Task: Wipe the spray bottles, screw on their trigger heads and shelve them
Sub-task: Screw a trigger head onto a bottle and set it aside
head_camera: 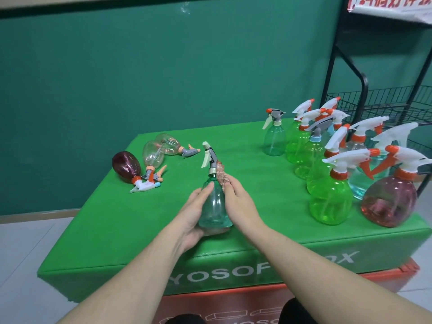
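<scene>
The teal bottle (214,206) stands upright near the table's (112,232) front edge; left hand (194,213) fingers curl round its base, right hand (236,202) fingers press a cloth (222,175) to its neck

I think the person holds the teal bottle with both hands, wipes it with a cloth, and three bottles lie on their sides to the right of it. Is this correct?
One thing is wrong: the three lying bottles are to the left of the teal bottle, not the right. The head view shows this. The left hand does hold the bottle, and the right hand presses the cloth on it.
</scene>
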Demonstrator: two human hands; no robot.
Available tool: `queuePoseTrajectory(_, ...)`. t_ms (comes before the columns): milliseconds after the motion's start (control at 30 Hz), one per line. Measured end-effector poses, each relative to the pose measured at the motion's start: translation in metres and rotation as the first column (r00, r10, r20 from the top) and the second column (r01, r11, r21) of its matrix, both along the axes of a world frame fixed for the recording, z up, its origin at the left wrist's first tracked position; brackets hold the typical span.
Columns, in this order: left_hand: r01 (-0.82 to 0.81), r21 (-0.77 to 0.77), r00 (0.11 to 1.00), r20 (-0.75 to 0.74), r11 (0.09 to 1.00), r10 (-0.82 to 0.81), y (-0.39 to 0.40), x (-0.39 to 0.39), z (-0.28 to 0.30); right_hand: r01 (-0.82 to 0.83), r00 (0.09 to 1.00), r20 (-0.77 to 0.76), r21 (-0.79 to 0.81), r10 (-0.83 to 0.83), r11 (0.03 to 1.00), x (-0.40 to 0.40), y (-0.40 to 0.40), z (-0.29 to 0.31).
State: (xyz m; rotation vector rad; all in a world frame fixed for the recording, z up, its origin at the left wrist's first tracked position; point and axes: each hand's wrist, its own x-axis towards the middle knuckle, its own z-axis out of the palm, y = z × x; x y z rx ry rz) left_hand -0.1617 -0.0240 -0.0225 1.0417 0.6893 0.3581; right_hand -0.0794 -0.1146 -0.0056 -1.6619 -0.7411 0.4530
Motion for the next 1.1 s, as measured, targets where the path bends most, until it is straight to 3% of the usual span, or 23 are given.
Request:
queuePoseTrajectory(133,0.021,-0.044,0.999,0.035,0.999,-0.019,0.001,-0.006,-0.005,-0.06,0.998,0.004,0.013,0.06,0.998,0.005,-0.007,0.003)
queuePoseTrajectory(367,0.053,0.038,0.995,0.087,0.998,-0.056,0.002,-0.011,-0.01,-0.071,0.99,0.131,0.203,0.045,0.977,0.001,-0.005,-0.002)
queuePoseTrajectory(700,-0.018,-0.061,0.985,0.17,0.998,0.029,0.005,-0.003,-0.026,-0.11,0.917,0.368,-0.14,0.155,0.984,0.01,0.021,-0.007)
queuePoseTrajectory(867,-0.027,-0.039,0.984,0.174,0.999,0.033,0.007,-0.001,-0.033,-0.05,0.9,0.414,-0.207,0.133,0.977,0.012,0.032,0.001)
queuePoseTrajectory(1000,-0.055,-0.088,0.979,0.189,0.995,0.071,0.009,0.001,-0.037,-0.005,0.829,0.535,-0.28,0.161,0.96,0.014,0.034,0.008)
queuePoseTrajectory(1100,-0.061,-0.13,0.98,0.182,0.99,0.084,0.011,0.002,-0.039,-0.04,0.865,0.474,-0.265,0.167,0.963,0.018,0.038,0.01)
